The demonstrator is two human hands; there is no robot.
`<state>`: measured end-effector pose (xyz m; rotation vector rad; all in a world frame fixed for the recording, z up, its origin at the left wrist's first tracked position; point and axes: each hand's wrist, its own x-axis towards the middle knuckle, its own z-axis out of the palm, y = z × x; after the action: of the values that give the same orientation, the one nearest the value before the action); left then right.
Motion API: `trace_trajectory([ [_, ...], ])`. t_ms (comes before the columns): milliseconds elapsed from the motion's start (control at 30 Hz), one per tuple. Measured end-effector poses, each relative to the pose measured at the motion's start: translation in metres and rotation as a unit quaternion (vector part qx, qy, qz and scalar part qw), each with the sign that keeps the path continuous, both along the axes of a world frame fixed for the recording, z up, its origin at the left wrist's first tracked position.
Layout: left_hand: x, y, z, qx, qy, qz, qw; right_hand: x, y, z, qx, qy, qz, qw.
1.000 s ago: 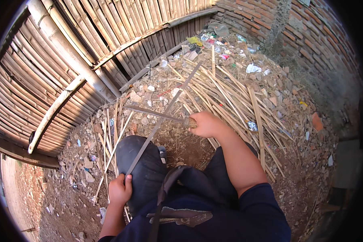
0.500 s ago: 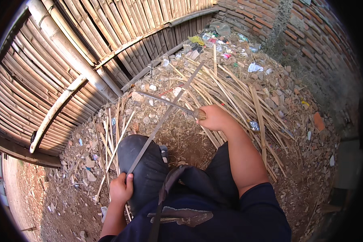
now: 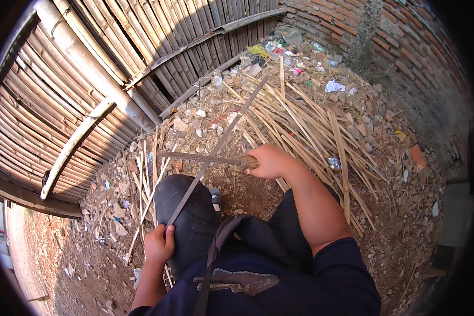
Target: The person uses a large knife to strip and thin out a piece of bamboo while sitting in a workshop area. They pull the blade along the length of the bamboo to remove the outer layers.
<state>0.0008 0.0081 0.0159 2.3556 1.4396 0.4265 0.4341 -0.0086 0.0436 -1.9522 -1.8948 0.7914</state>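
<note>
1. Across the upper left of frame: bamboo wall [image 3: 52, 116].
2. Pale strips [image 3: 305, 124] heaped right of upper centre.
3. Long strip [image 3: 224, 141], centre; long axis diagonal, far end pointing upper right. Barely shifted.
4. Knife [image 3: 230, 160], centre, near level, tip pointing left, crossing the long strip; half a second ago it slanted up-left, crossing higher.
5. Right hand [image 3: 271, 162], centre: wrapped round knife's handle.
6. Left hand [image 3: 158, 245], lower left: closed on long strip's near end.

I have two hands [image 3: 271, 162], one knife [image 3: 187, 156], one strip [image 3: 231, 128] across it and, right of the knife, too many sticks [image 3: 338, 147] to count.
</note>
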Motion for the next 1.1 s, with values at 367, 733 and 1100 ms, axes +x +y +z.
trace_trajectory([
  [367, 0.002, 0.0, 0.0, 0.012, 0.0, -0.005, 1.0, 0.006, -0.002, 0.01, -0.026, -0.029, -0.054, 0.998],
  [733, 0.001, 0.0, -0.001, 0.022, -0.015, -0.011, 1.0, 0.006, -0.002, 0.007, -0.035, -0.018, -0.048, 0.998],
  [1100, 0.002, 0.0, 0.0, 0.01, -0.011, -0.008, 1.0, 0.006, -0.003, 0.004, -0.016, -0.012, -0.054, 0.998],
])
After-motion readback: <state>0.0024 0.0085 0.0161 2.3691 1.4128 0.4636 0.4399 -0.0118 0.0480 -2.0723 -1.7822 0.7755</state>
